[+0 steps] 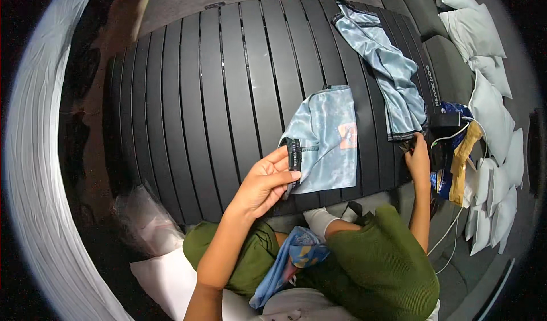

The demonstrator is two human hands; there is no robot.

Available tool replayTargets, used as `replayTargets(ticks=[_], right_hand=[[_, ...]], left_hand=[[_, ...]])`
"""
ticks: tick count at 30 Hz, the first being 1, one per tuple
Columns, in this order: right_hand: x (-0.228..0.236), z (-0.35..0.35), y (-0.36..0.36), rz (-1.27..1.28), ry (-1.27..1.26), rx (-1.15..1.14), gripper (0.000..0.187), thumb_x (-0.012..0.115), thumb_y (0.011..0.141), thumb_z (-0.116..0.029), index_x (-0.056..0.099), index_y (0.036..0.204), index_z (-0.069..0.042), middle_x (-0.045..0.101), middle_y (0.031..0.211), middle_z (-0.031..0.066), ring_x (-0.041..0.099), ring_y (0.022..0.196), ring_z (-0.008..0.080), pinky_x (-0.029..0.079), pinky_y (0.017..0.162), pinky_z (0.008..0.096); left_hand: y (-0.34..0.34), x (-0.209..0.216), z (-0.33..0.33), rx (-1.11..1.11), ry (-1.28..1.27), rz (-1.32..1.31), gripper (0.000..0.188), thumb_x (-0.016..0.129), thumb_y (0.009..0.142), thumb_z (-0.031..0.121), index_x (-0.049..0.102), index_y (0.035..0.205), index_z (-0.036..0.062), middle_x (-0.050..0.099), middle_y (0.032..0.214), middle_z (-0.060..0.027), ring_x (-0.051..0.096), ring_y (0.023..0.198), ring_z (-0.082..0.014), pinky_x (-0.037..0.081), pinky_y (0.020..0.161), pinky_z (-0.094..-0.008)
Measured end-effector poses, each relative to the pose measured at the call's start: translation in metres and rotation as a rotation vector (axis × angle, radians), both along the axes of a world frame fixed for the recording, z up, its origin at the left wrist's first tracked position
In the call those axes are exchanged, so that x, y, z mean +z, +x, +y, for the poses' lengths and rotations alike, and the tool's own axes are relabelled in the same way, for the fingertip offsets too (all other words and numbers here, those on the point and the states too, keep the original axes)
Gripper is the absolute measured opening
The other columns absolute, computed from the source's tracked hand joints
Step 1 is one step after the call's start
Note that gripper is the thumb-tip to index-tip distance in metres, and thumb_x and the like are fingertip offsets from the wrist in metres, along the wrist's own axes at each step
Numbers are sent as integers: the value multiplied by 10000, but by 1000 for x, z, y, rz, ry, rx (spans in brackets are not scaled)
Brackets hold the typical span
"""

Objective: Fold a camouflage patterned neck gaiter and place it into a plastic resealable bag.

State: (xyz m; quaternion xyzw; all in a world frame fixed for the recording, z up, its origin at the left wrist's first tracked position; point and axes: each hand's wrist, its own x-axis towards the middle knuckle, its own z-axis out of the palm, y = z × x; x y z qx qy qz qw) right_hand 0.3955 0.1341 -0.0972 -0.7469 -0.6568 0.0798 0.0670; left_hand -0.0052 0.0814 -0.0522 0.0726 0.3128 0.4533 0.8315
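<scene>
My left hand (266,183) pinches the black elastic cuff of a light-blue satin oversleeve (330,135), thumb on top. This oversleeve lies fairly flat on the dark slatted table (228,93), with a pinkish-orange patch on its right side. A second light-blue oversleeve (393,73) stretches, wrinkled, along the table's right side, black bands at both ends. At its near end is my right hand (420,158), fingers curled beside the black cuff around something small and dark that I cannot make out.
At the right edge stand a black box (446,121) with white cables and a blue-and-yellow package (464,155). Pale pillow-like packs (490,104) line the dark seat beyond. A blue printed cloth (293,258) lies on my lap; a clear plastic bag (149,221) is at left.
</scene>
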Motion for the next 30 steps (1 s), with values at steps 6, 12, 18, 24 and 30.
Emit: replayTargets(ticks=[6,12,18,24,30], right_hand=[[-1,6,-10,-69,-47,-100,495,617,705,-31,367,1132,-35,545,971,233,520,897,414,432,755,446],[1,-5,-21,-190,-40,-68,482,653,687,-64,373,1078,-40,582,880,236,547,867,423,441,705,467],[6,-18,-16,-119,-123,-49,315,601,685,-67,461,940,53,571,813,283,548,809,446,446,722,462],[70,-11,-84,-82,-105,184,253,533,694,-54,521,910,75,573,913,250,549,825,399,456,725,402],[92,-6,-164,1045,-527,471,146,467,836,-60,546,949,-12,599,966,30,535,827,80,419,717,234]], left_hand=[[1,-7,-11,23,17,97,385,540,837,14,438,1207,-17,597,983,-26,568,814,-34,464,668,-144],[3,3,-18,130,-63,79,387,514,880,89,408,1239,-13,571,988,-25,553,770,-74,465,708,-211],[-5,2,-23,291,43,185,571,513,861,34,216,1347,67,582,980,-50,533,836,-58,428,693,-191],[-10,6,-22,324,123,237,728,524,828,-33,92,1392,124,575,949,-65,553,761,-66,466,636,-176],[-7,7,-21,326,396,421,817,540,796,-74,41,1411,126,574,913,-72,541,788,-73,447,695,-191]])
